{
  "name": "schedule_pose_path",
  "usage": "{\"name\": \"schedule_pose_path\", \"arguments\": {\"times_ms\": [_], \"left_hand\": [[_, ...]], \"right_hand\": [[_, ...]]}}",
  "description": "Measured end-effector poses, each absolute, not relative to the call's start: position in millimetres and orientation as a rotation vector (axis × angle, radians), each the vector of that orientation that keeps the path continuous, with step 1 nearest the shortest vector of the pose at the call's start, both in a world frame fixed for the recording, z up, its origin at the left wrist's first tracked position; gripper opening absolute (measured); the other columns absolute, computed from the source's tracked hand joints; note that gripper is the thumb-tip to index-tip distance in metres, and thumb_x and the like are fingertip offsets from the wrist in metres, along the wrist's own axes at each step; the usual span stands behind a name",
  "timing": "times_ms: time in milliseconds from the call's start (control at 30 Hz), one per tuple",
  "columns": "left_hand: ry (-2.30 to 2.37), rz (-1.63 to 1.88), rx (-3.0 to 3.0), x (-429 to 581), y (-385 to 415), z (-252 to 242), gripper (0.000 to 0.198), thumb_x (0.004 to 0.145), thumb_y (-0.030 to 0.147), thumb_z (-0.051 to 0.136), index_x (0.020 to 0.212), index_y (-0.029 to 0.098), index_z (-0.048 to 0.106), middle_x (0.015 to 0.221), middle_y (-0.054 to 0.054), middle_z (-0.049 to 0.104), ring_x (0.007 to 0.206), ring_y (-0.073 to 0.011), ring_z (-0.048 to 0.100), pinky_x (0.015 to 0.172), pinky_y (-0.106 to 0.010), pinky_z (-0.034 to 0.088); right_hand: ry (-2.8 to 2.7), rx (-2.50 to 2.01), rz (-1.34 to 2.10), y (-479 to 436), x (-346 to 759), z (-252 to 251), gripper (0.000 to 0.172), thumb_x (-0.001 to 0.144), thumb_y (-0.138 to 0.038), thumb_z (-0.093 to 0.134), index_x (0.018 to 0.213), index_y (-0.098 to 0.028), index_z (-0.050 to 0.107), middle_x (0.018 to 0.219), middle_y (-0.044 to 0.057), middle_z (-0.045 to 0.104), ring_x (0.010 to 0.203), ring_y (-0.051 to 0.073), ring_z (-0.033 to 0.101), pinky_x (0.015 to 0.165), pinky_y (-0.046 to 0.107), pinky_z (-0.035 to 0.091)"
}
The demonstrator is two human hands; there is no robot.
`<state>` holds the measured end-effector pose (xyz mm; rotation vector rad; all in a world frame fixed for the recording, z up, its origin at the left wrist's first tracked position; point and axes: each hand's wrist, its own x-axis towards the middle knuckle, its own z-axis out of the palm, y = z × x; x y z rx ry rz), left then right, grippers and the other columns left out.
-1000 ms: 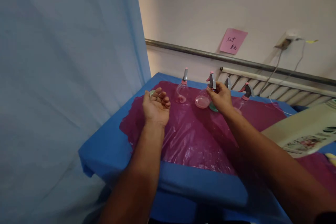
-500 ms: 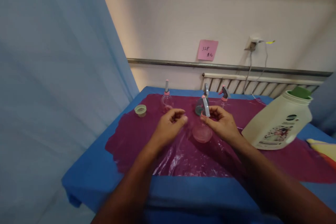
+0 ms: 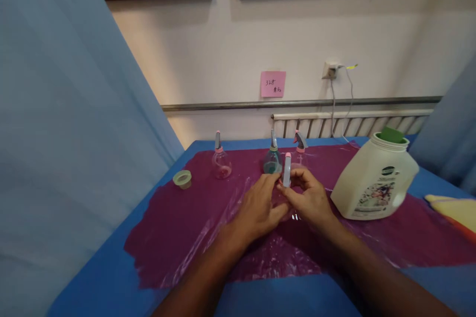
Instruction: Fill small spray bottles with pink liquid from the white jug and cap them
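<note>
A clear spray bottle with a grey and pink spray head stands nearest me on the purple plastic sheet. My right hand pinches it at the collar, just below the spray head. Wrapped round the left side of its body is my left hand, which hides much of the bottle. Behind it are a teal spray bottle and another clear one with a pink collar. Further left stands a third clear spray bottle with a little pink liquid at its bottom.
A small translucent cup sits at the left. At the right stands a large cream jug with something green in its mouth, beside a yellow and red item. A blue cloth lies under the sheet; a blue curtain hangs at left.
My left hand has moved right and closed round the bottle's body. My right hand still holds the collar. The view has shifted, showing more of the wall and picture frames.
</note>
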<state>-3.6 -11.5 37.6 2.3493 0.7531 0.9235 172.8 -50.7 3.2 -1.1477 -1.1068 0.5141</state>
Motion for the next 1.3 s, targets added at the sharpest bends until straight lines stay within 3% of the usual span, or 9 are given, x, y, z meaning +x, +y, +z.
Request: {"name": "schedule_pose_path", "arguments": {"times_ms": [200,367,633,800,1000,1067,1200,1300], "left_hand": [[0.729,1.048,2.194,-7.1,-9.7,7.3,0.056,0.086,0.02,0.085,0.138,0.028,0.066,0.138,-0.01,0.074,0.128,-0.0335,0.073,0.11,-0.05,0.06],[0.726,1.01,2.191,-13.1,-15.6,4.3,0.04,0.093,0.022,0.08,0.13,0.026,0.066,0.129,-0.009,0.076,0.112,-0.0306,0.076,0.096,-0.047,0.062],[0.804,0.981,2.069,-7.5,-20.6,0.3,0.045,0.088,0.021,0.082,0.13,0.028,0.066,0.125,-0.007,0.077,0.111,-0.0307,0.077,0.094,-0.044,0.062],[0.818,0.991,2.024,-6.2,-18.5,-3.3,0.042,0.091,0.024,0.083,0.13,0.025,0.067,0.125,-0.01,0.079,0.114,-0.0321,0.078,0.097,-0.046,0.062],[0.808,0.942,2.041,-6.8,-15.6,-1.8,0.062,0.094,0.028,0.082,0.152,0.023,0.06,0.147,-0.017,0.076,0.132,-0.039,0.077,0.11,-0.057,0.062],[0.778,0.951,2.071,-7.5,-16.0,-0.6,0.064,0.096,0.029,0.081,0.155,0.024,0.057,0.151,-0.016,0.074,0.138,-0.0393,0.075,0.115,-0.059,0.061],[0.735,0.974,2.077,-7.9,-17.1,-1.9,0.074,0.095,0.024,0.081,0.162,0.026,0.049,0.163,-0.017,0.069,0.147,-0.0386,0.071,0.122,-0.059,0.059],[0.737,0.981,2.062,-6.9,-16.8,-3.1,0.078,0.094,0.023,0.083,0.163,0.026,0.045,0.162,-0.016,0.069,0.144,-0.0372,0.074,0.118,-0.056,0.061]], "right_hand": [[-1.119,-1.168,0.533,-53.3,161.1,-5.7,0.027,0.086,-0.041,0.092,0.106,-0.031,0.077,0.104,0.004,0.085,0.096,0.03,0.079,0.095,0.049,0.064],[-1.135,-1.179,0.509,-57.6,151.7,-5.1,0.024,0.087,-0.036,0.092,0.104,-0.032,0.076,0.101,0.003,0.083,0.095,0.029,0.077,0.094,0.047,0.061],[-1.128,-1.262,0.493,-62.2,153.1,-0.1,0.024,0.088,-0.041,0.092,0.103,-0.031,0.078,0.103,0.003,0.083,0.098,0.028,0.077,0.094,0.046,0.062],[-1.124,-1.172,0.498,-59.7,159.0,-9.5,0.047,0.088,-0.041,0.096,0.128,-0.033,0.073,0.113,0.005,0.085,0.107,0.029,0.082,0.103,0.049,0.065],[-1.304,-1.136,0.428,-67.4,161.3,-14.4,0.073,0.107,-0.034,0.077,0.173,-0.035,0.046,0.151,0.011,0.076,0.141,0.029,0.074,0.126,0.055,0.055],[-1.312,-1.125,0.373,-67.0,161.6,-13.6,0.077,0.105,-0.033,0.08,0.174,-0.035,0.045,0.15,0.01,0.075,0.141,0.028,0.073,0.127,0.056,0.054],[-1.267,-1.176,0.247,-62.2,162.8,-14.0,0.073,0.095,-0.034,0.09,0.161,-0.033,0.059,0.13,0.007,0.077,0.126,0.029,0.076,0.124,0.058,0.057],[-1.284,-1.186,0.235,-63.5,162.7,-14.5,0.066,0.099,-0.035,0.087,0.16,-0.033,0.06,0.135,0.009,0.077,0.131,0.029,0.075,0.123,0.057,0.058]]}}
